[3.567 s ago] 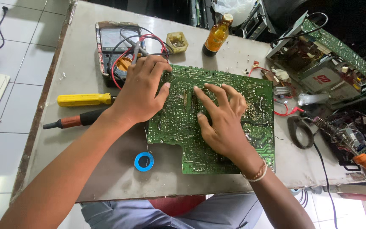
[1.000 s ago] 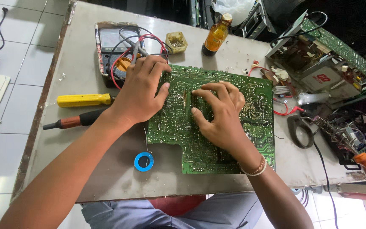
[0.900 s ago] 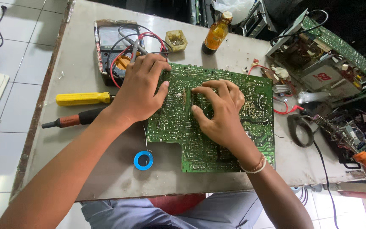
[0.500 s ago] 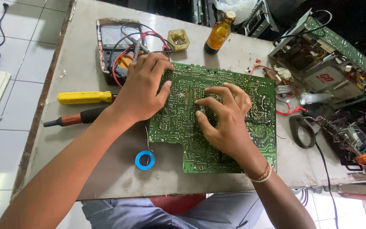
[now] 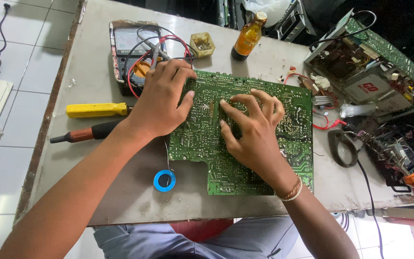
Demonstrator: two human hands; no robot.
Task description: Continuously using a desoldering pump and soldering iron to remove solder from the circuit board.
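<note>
A large green circuit board (image 5: pixel 293 120) lies solder side up on the grey table (image 5: pixel 87 62). My left hand (image 5: pixel 161 98) grips its upper left corner, thumb on top of the board. My right hand (image 5: pixel 252 132) rests on the middle of the board, fingers spread and pressing on the solder side. A thin bracelet circles that wrist.
A multimeter (image 5: pixel 132 48) with red and black leads lies behind the left hand. A yellow-handled tool (image 5: pixel 97 110) and an orange-and-black tool (image 5: pixel 85 133) lie at left. A blue solder spool (image 5: pixel 164 181), an amber bottle (image 5: pixel 247 38), a small tin (image 5: pixel 202 44) and opened electronics (image 5: pixel 360 72) surround the board.
My right hand's fingers have shifted slightly over the board's middle. The left hand keeps its grip on the corner; the board has not moved.
</note>
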